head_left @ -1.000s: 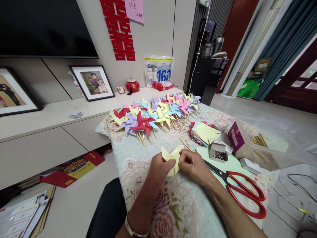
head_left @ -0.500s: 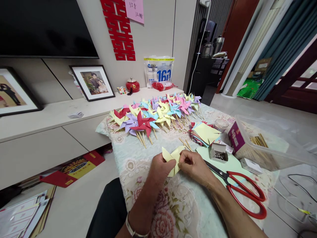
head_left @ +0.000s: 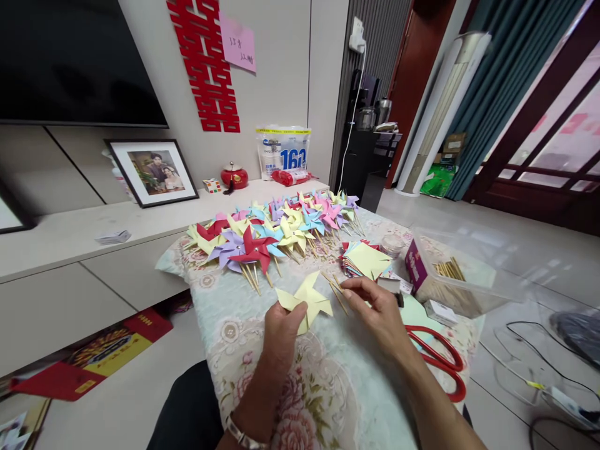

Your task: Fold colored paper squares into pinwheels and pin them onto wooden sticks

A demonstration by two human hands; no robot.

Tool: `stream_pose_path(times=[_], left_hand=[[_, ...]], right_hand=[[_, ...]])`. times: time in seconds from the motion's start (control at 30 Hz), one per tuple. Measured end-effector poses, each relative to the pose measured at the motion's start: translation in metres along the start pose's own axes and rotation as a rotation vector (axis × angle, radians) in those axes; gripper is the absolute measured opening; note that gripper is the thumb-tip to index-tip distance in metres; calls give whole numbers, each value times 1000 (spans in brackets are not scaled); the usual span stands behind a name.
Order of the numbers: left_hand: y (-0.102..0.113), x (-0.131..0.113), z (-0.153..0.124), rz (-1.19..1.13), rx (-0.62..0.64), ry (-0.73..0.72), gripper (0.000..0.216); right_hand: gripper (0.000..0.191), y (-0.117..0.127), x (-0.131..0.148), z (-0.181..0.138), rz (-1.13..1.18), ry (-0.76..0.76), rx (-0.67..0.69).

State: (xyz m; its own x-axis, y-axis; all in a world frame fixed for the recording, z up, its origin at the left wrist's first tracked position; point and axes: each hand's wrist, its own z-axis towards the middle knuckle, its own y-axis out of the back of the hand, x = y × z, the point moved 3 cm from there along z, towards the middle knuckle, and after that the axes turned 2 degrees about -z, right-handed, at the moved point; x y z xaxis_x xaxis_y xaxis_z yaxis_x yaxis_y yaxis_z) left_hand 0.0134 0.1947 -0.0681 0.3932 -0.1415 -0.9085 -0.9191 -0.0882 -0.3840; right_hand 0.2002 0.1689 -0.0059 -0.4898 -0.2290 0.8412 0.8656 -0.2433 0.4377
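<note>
My left hand point(head_left: 282, 334) pinches a pale yellow paper pinwheel point(head_left: 305, 299) just above the flowered tablecloth point(head_left: 328, 387). My right hand point(head_left: 379, 310) has left the pinwheel and reaches right, fingers curled, over a few loose wooden sticks point(head_left: 334, 286). Whether it grips one is hidden. A stack of cut coloured paper squares point(head_left: 366, 259) lies just beyond that hand. A small open box of pins is mostly hidden behind my right hand.
Several finished pinwheels on sticks point(head_left: 276, 231) cover the far table. Red-handled scissors point(head_left: 440, 365) lie right of my forearm. A clear plastic tub point(head_left: 469, 275) holds more sticks beside a purple box point(head_left: 415, 265). A low cabinet point(head_left: 94, 250) carries a framed photo point(head_left: 150, 172).
My right hand let go of the yellow pinwheel and moved right toward the loose sticks. The left hand keeps the pinwheel, now fully visible. The head camera swung right and up.
</note>
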Motion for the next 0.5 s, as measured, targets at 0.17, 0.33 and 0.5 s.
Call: stream_pose_path(times=[0.17,0.33,0.5], left_hand=[[0,-3,-1,12,-19,-6,28],[-3,-7,-4,24,-8,13,30],[-3,-7,-3,98,0,14,29]], right_hand=[[21,59,-2,8,-494,-3,78],[29,76,-12,16,-1129,-124,343],[29,64,-16,20,-1271,-217,410]])
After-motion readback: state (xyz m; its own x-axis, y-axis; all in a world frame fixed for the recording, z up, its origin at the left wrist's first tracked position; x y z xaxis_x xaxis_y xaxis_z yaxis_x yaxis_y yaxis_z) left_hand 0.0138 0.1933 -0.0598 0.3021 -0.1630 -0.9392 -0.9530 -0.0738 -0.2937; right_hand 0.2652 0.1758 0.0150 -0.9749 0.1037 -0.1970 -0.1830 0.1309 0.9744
